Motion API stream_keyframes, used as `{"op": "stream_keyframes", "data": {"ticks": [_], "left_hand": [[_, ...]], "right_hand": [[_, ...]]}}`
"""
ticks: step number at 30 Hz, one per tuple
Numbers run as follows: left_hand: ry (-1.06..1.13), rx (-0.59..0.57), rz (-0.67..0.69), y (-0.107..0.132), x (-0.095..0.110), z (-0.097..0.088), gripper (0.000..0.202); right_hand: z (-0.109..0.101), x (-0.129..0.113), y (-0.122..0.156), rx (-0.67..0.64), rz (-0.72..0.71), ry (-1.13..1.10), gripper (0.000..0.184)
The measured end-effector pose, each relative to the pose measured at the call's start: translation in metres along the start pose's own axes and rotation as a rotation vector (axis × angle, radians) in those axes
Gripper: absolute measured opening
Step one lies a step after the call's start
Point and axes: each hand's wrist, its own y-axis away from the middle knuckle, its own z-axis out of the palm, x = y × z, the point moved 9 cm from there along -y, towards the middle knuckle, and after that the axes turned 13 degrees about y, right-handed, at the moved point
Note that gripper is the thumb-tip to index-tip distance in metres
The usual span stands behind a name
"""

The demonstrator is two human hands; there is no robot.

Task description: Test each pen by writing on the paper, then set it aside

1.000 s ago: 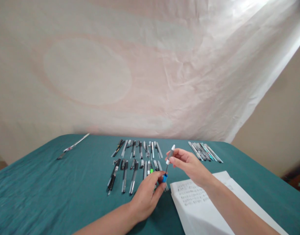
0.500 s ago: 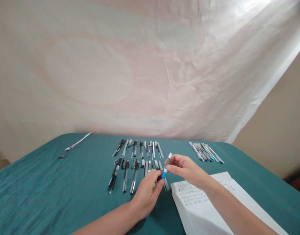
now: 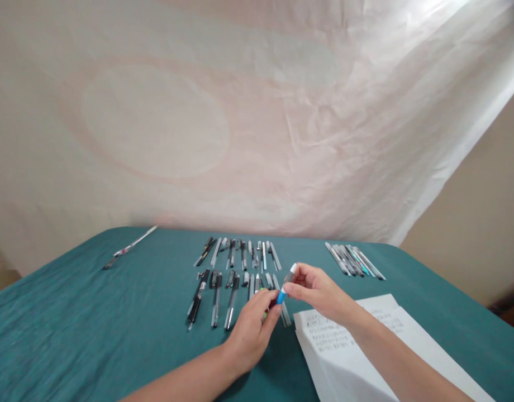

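My right hand (image 3: 319,290) pinches a grey pen with a white end (image 3: 289,277) and holds it tilted above the table. My left hand (image 3: 252,329) pinches the pen's blue cap (image 3: 281,296), which sits against the pen's lower end. Both hands meet just in front of the two rows of pens (image 3: 236,271) laid out on the teal tablecloth (image 3: 93,329). A green-tipped pen lies partly hidden behind my left fingers.
A second bunch of pens (image 3: 353,259) lies at the back right. A stack of white paper with writing (image 3: 349,346) lies under my right forearm. A single long pen (image 3: 129,247) lies at the far left. A pale cloth backdrop hangs behind the table.
The pen's thin tip was bare above the blue cap a second ago. Now pen and cap are together, and my hands have closed up toward each other.
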Motion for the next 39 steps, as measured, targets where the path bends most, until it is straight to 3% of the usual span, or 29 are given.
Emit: {"op": "stream_keyframes", "data": {"ticks": [7,12,23,30,39], "left_hand": [[-0.007,-0.023,0.015,0.000,0.003,0.000,0.022],[-0.028,-0.036,0.013,0.000,0.003,0.002,0.021],[-0.054,-0.044,0.046,0.002,0.005,0.003,0.020],[-0.057,-0.018,0.036,0.000,0.004,0.000,0.020],[-0.056,-0.060,0.049,0.001,0.009,0.005,0.020]], "right_hand": [[-0.002,-0.012,0.004,-0.084,-0.028,0.051,0.027],[-0.018,-0.023,0.005,-0.016,-0.074,0.137,0.028],[-0.028,-0.009,0.003,0.074,-0.015,0.212,0.028],[-0.026,-0.017,0.004,-0.027,-0.036,0.180,0.030],[-0.036,-0.002,0.000,0.088,0.002,0.289,0.032]]}}
